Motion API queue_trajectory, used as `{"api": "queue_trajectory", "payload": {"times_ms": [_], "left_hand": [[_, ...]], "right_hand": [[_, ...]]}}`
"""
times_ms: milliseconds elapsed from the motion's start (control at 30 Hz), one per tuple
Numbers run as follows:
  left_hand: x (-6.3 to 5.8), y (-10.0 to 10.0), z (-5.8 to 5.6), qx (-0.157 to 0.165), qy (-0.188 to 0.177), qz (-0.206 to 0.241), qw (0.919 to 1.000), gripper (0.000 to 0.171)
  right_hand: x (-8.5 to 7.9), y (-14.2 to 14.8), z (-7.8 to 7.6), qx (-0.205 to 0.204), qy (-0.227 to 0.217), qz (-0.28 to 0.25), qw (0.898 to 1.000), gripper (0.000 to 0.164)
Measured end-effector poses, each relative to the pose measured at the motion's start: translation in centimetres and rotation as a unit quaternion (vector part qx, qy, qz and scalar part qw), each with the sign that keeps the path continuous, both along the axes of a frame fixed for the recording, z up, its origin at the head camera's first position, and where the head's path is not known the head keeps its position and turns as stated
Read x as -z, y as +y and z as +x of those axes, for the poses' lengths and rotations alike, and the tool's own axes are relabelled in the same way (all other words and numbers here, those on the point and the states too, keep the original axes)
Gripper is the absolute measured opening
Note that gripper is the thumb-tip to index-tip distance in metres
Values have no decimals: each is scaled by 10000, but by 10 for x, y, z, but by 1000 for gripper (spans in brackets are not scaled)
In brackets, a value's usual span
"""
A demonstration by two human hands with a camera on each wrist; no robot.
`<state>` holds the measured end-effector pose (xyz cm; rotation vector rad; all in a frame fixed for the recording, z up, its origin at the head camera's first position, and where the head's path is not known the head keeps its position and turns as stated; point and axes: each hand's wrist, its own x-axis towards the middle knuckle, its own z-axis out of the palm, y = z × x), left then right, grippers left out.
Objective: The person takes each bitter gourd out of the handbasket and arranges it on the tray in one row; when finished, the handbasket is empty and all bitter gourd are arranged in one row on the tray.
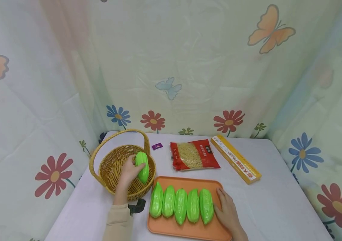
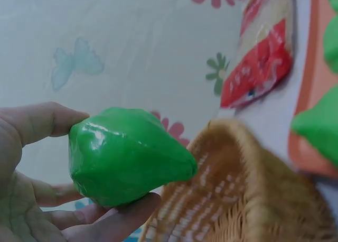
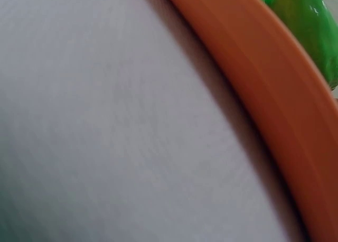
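Over the wicker basket (image 1: pixel 151 179), my left hand (image 1: pixel 128 170) holds a bright green, glossy ridged gourd (image 1: pixel 142 167) between thumb and fingers. In the left wrist view that gourd (image 2: pixel 127 155) points its tapered end towards the basket's rim (image 2: pixel 253 199). Several more gourds of the same kind, such as the middle one (image 1: pixel 181 206), lie side by side in the orange tray (image 1: pixel 186 231). My right hand (image 1: pixel 227 211) rests at the tray's right edge, fingers extended, close to the rightmost gourd (image 1: pixel 206 206). The right wrist view shows the tray's side wall (image 3: pixel 259 78) but not the hand.
Behind the tray lies a red bag of pasta (image 1: pixel 192 154). A small purple packet (image 1: pixel 157 146) is to its left, and a long yellow pasta box (image 1: pixel 235 159) lies slanted to its right. The basket's tall handle (image 1: pixel 119 132) arches over its far side. Curtains printed with flowers and butterflies enclose the white table (image 1: pixel 267 207).
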<state>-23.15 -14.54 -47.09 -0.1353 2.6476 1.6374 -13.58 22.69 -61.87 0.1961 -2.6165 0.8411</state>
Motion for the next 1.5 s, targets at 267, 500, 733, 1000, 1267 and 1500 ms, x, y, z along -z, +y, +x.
{"api": "queue_trajectory", "payload": {"times_ms": [267, 500, 733, 1000, 1267, 1500], "left_hand": [[1, 43, 13, 510, 122, -365, 9980, 69], [2, 65, 19, 780, 14, -470, 9958, 71], [0, 84, 24, 1203, 142, -465, 9915, 70], [10, 112, 36, 1655, 228, -540, 9845, 67], [12, 139, 45, 2092, -24, -589, 9761, 65], [13, 158, 50, 2327, -168, -961, 9676, 64]], "right_hand": [[-1, 0, 0, 6, -120, -9, 9999, 59], [0, 0, 2, -24, -80, -7, 10000, 59], [-2, 0, -2, -31, -367, -46, 9993, 60], [-2, 1, -1, -246, 67, -84, 9996, 60], [-4, 4, 1, -326, 111, -71, 9994, 59], [-2, 7, -2, -345, 366, -198, 9985, 54]]}}
